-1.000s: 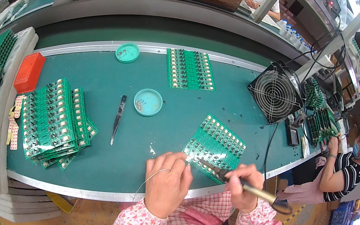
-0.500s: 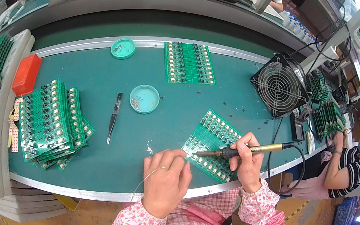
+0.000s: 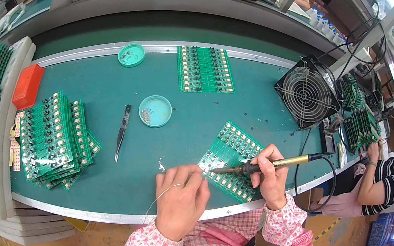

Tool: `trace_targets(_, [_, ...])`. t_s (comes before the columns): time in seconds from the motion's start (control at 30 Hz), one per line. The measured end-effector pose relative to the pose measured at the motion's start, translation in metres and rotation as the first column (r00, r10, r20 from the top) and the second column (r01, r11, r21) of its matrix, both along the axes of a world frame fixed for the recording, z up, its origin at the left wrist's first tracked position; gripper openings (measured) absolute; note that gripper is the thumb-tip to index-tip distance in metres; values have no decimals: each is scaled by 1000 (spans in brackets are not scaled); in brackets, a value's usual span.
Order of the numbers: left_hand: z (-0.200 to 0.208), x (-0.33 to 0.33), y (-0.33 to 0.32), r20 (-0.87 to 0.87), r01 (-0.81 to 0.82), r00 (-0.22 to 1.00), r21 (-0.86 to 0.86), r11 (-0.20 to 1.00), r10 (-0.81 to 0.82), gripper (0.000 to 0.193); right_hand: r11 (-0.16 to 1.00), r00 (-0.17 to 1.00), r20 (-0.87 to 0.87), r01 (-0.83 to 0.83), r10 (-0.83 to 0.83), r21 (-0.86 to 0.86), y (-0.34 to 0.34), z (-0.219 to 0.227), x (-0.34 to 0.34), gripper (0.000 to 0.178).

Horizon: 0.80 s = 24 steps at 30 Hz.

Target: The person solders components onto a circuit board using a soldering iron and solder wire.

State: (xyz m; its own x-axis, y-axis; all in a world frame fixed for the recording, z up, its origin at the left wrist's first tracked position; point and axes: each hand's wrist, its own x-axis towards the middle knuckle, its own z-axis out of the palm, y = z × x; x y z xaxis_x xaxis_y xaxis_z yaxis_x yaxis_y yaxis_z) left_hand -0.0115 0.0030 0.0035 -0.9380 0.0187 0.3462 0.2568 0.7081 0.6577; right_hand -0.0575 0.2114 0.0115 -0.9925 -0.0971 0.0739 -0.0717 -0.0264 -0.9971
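Observation:
A green circuit board (image 3: 232, 141) with rows of small parts lies aslant near the table's front edge. My right hand (image 3: 272, 178) is closed round a soldering iron (image 3: 291, 161), whose tip points left at the board's left corner. At that same corner are the pinched fingers of my left hand (image 3: 181, 195). A thin solder wire (image 3: 155, 201) loops out behind that hand and passes into its grip; the fingers hide its front end. Whether the iron's tip touches the board or the wire, I cannot tell.
Stacked circuit boards (image 3: 46, 136) stand at left by a red box (image 3: 28, 87). Tweezers (image 3: 123, 132) and two turquoise dishes (image 3: 158, 123) lie mid-table. Another board (image 3: 204, 69) is behind. A fan (image 3: 306, 92) and the iron's cable (image 3: 334, 178) are at right. A co-worker (image 3: 383, 177) sits beyond.
The whole view has shifted slightly. Both hands, the soldering iron and the board keep nearly the same places relative to each other.

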Motion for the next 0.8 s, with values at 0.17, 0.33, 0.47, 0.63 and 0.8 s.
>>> trace_targets(0.17, [-1, -1, 0, 4, -7, 1000, -10, 1000, 7, 9, 1000, 1000, 5, 16, -16, 1, -2, 2, -2, 23])
trace_targets(0.33, [-1, -3, -1, -16, -3, 1000, 6, 1000, 3, 8, 999, 999, -33, 42, -42, 10, -5, 0, -2, 23])
trace_targets(0.47, [-2, -2, -2, 5, 3, 1000, 15, 1000, -4, 8, 996, 995, -38, 91, -92, -19, 1, -5, 1, 22])
trace_targets(0.63, [-3, -1, -1, -17, 9, 1000, 23, 1000, -9, 10, 970, 977, -53, 199, -208, -138, 5, -6, -1, 22])
trace_targets(0.8, [-3, 0, -2, -26, 16, 1000, 25, 1000, -15, 11, 958, 960, -73, 259, -270, -126, 3, -5, 4, 23])
